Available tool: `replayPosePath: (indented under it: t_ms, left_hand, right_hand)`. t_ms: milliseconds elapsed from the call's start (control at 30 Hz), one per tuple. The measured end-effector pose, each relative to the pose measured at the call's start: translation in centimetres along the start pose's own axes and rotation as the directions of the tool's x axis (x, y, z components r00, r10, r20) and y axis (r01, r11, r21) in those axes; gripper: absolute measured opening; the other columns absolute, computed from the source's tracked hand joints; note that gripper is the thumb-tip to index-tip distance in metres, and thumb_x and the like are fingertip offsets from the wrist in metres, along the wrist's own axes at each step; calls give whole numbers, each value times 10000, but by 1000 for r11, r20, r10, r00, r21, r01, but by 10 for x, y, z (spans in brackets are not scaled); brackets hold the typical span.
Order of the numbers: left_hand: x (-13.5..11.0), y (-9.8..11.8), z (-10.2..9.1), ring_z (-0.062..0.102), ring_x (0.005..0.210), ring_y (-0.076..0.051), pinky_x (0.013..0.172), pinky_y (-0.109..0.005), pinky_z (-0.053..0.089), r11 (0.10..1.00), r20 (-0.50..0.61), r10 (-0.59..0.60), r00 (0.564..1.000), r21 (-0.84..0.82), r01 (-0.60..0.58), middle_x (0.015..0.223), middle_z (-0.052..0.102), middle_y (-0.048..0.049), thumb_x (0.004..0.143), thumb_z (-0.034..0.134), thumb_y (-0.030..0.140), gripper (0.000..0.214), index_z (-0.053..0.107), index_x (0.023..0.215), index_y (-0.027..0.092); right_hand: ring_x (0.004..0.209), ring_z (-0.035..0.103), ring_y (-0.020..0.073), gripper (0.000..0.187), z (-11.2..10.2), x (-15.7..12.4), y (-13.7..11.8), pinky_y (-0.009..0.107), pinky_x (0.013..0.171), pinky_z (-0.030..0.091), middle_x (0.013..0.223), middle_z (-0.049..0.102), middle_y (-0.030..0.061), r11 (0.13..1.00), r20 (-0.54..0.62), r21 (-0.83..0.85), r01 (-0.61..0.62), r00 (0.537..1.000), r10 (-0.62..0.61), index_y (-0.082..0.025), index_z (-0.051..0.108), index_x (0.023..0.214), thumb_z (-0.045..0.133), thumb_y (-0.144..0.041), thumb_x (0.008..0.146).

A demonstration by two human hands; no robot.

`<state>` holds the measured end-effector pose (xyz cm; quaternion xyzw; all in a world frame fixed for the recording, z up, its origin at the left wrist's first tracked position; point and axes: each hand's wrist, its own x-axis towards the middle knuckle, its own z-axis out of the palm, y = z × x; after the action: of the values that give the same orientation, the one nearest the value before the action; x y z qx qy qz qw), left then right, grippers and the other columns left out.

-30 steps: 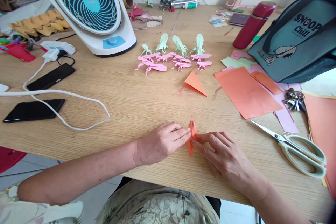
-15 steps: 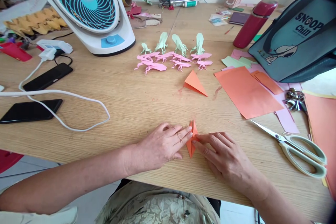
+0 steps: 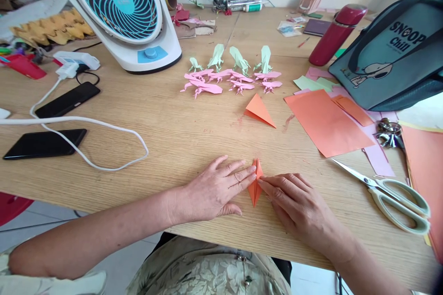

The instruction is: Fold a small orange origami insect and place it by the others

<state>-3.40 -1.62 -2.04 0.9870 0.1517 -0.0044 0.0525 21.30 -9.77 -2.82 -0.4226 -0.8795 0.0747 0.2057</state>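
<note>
Diamond of orange paper [image 3: 255, 191] lies on the tabletop [image 3: 183, 138] partly under the splayed left hand [image 3: 216, 187], right hand [image 3: 298, 202] bunched at its edge, pinch uncertain; judged part-folded, shaping remaining, whereas pink origami insects [image 3: 209, 88] beyond look complete.

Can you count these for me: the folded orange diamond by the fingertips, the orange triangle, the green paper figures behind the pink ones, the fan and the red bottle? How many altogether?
Orange diamond: 1
Orange triangle: 1
Green paper figures: 4
Fan: 1
Red bottle: 1
Total: 8
</note>
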Motion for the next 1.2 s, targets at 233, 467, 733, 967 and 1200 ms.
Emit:
replayPosePath:
  t_ms: [233,467,733,967,1200]
  left_hand:
    - [-1,3,1,202,1484,-288,1149,-474,200,999,15,-31,999,-18,31,1623,217,-99,929,413,649,833,187,1557,149]
    - [0,9,2,181,1490,-302,1148,-476,181,997,43,-68,997,-28,70,1631,176,-106,852,428,744,979,120,1567,150]
    - [2,4,-1,187,1481,-313,1109,-473,222,997,52,-45,998,-66,48,1626,183,-125,863,453,718,966,131,1562,134]
    - [3,5,-4,194,1476,-316,1094,-478,241,994,70,-51,996,-92,57,1620,202,-139,871,490,676,949,138,1559,124]
    - [4,7,-7,220,1474,-325,1111,-475,245,987,79,-70,994,-140,81,1606,239,-168,855,545,657,983,82,1571,169]
  right_hand:
    - [1032,571,278,472,-7,-4,-4,466,869,484,1231,609,160,996,135,-83,29,991,-18,-201,471,1447,453,-158,977]
    - [1053,546,286,487,-7,-5,-7,468,887,498,1263,568,165,992,219,-120,24,976,3,-217,455,1463,470,-196,976]
    - [1018,543,282,493,-4,-3,-6,472,862,493,1268,571,140,995,215,-96,21,977,0,-220,451,1454,478,-178,964]
    - [1003,540,278,411,-1,-3,-8,458,875,479,1178,620,137,995,140,-84,-46,988,58,-110,485,1387,467,-223,992]
    - [1005,547,265,371,-2,0,-10,451,873,497,1200,598,136,995,133,-33,-90,987,94,-137,539,1339,501,-203,976]
